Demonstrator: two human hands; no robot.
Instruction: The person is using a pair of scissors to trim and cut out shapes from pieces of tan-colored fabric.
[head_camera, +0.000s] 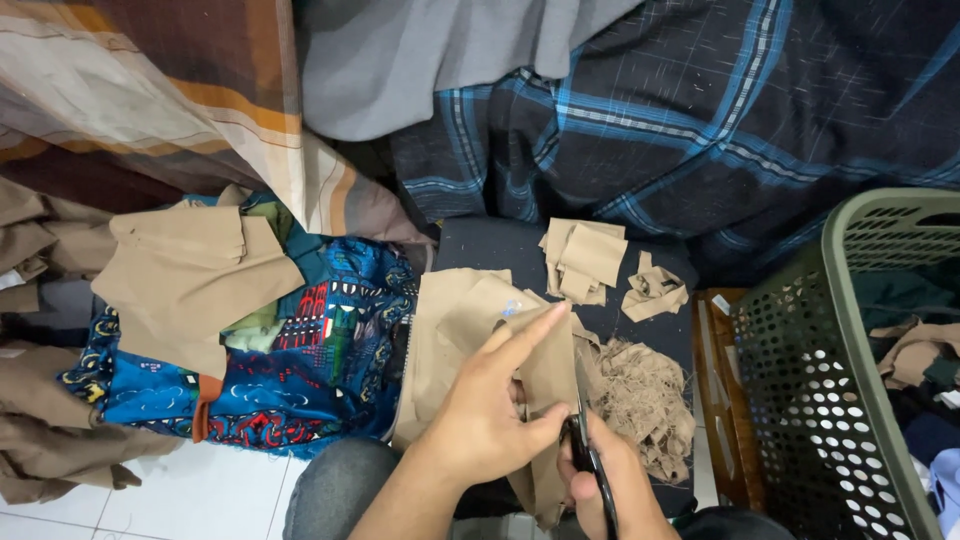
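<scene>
My left hand (490, 405) grips a folded piece of tan cloth (455, 330), fingers stretched along its top edge. My right hand (615, 490), low in the view, holds black-handled scissors (588, 450) whose blades run up into the tan cloth beside my left thumb. A heap of frayed tan threads and scraps (645, 395) lies just right of the scissors. Cut tan squares (585, 260) and a crumpled tan scrap (652, 292) rest on a dark surface beyond.
A green perforated plastic basket (810, 370) with clothes stands at right. Blue patterned fabric (300, 370) and a tan garment (190, 280) lie at left. Dark plaid cloth (700, 110) and striped brown cloth (130, 90) hang behind. White floor tiles (200, 500) show at lower left.
</scene>
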